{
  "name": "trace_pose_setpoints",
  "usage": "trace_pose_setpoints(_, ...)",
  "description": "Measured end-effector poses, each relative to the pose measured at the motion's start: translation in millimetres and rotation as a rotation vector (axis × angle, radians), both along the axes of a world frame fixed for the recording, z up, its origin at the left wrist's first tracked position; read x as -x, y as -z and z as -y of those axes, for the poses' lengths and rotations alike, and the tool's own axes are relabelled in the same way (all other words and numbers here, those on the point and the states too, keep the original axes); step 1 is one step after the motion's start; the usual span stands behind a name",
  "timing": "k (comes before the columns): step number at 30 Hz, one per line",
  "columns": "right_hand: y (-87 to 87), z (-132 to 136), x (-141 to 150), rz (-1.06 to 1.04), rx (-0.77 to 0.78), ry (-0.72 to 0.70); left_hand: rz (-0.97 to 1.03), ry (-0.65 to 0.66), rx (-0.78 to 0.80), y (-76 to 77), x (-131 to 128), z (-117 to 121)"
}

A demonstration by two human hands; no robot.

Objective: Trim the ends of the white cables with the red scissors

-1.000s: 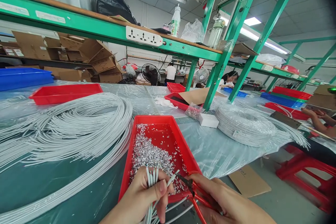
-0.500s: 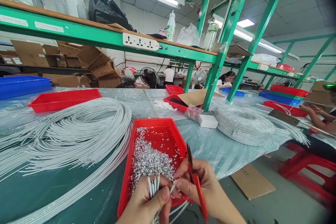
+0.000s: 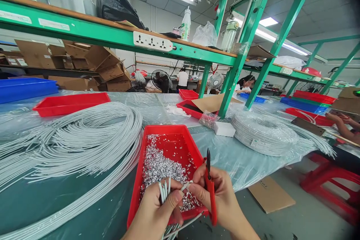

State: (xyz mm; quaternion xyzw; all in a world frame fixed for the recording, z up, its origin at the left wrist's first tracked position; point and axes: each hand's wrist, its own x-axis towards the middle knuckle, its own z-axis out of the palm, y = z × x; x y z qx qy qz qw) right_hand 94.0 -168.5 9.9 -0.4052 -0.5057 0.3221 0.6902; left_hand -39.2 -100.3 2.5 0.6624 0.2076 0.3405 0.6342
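Our left hand (image 3: 157, 213) is closed around a small bundle of thin white insulated wires (image 3: 164, 192), ends sticking up above the thumb, rest trailing down out of frame. Right hand (image 3: 218, 195) has the red-handled pointed cutters (image 3: 209, 185) tucked in the palm, tip pointing up, blades look shut. Thumb + forefinger of that hand pinch one wire end (image 3: 186, 186) fanned out from the bundle. So both hands are closed on something, nothing loose.

All of this sits over the near edge of the red rectangular plastic tray (image 3: 140, 180), which holds a heap of silvery foil scraps (image 3: 161, 167).

Big loose coil of white wires (image 3: 84, 138) lies on the plastic-covered bench left of the tray; a tighter white wire coil (image 3: 263, 133) is well apart to the right.

To do it well, imo: keep the ends level in the left grip, separate one at a time, stay over the tray so scraps drop in. Can't tell if the pinched end still has foil on it, too small.

A co-worker's forearm (image 3: 341, 125) shows at the far right edge.
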Motion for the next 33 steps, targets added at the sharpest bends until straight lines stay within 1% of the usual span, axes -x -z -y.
trace_pose_setpoints(2,-2.3,0.2,5.7,-0.021,0.022,-0.008,-0.042,-0.161,-0.164,0.5,-1.1,0.2)
trace_pose_setpoints(4,-4.1,1.2,9.8,-0.045,0.054,-0.047,-0.062,-0.288,-0.281,-0.3,-1.5,-0.7)
trace_pose_setpoints(6,-6.6,2.4,10.8,-0.075,0.073,-0.073,-0.067,-0.385,-0.341,-1.6,-0.9,-3.0)
trace_pose_setpoints(8,-10.3,2.8,8.7,-0.082,0.071,-0.055,-0.057,-0.429,-0.342,-2.2,0.6,-6.0)
trace_pose_setpoints(11,-15.0,-0.3,4.8,-0.043,0.068,0.042,-0.043,-0.363,-0.248,-1.2,2.5,-8.3)
trace_pose_setpoints(13,-14.7,-3.8,5.0,0.001,0.089,0.074,-0.060,-0.307,-0.212,-0.2,2.4,-7.6)
trace_pose_setpoints(15,-11.5,-7.0,7.5,0.052,0.113,0.095,-0.095,-0.255,-0.237,0.4,1.3,-6.3)
trace_pose_setpoints(17,-7.1,-9.0,9.7,0.106,0.129,0.151,-0.138,-0.229,-0.284,0.5,0.0,-5.4)
trace_pose_setpoints(20,-2.1,-10.8,8.0,0.187,0.141,0.246,-0.168,-0.239,-0.314,0.0,-1.3,-5.2)
trace_pose_setpoints(23,-1.2,-11.4,2.7,0.231,0.146,0.299,-0.155,-0.263,-0.338,-0.1,-2.0,-5.2)
trace_pose_setpoints(25,-2.8,-10.3,1.2,0.239,0.142,0.296,-0.166,-0.272,-0.336,1.2,-2.5,-6.2)
trace_pose_setpoints(26,-3.9,-9.1,1.5,0.239,0.139,0.270,-0.181,-0.268,-0.321,2.4,-2.9,-7.5)
trace_pose_setpoints(28,-6.6,-6.0,2.9,0.229,0.130,0.180,-0.183,-0.249,-0.281,5.9,-3.7,-12.6)
trace_pose_setpoints(30,-9.2,-3.8,2.7,0.214,0.111,0.097,-0.134,-0.220,-0.234,10.1,-4.0,-20.4)
trace_pose_setpoints(31,-10.4,-3.9,1.1,0.208,0.100,0.086,-0.102,-0.203,-0.208,12.1,-3.8,-24.5)
trace_pose_setpoints(33,-12.2,-7.5,-5.7,0.211,0.093,0.130,-0.064,-0.162,-0.166,15.3,-2.3,-31.2)
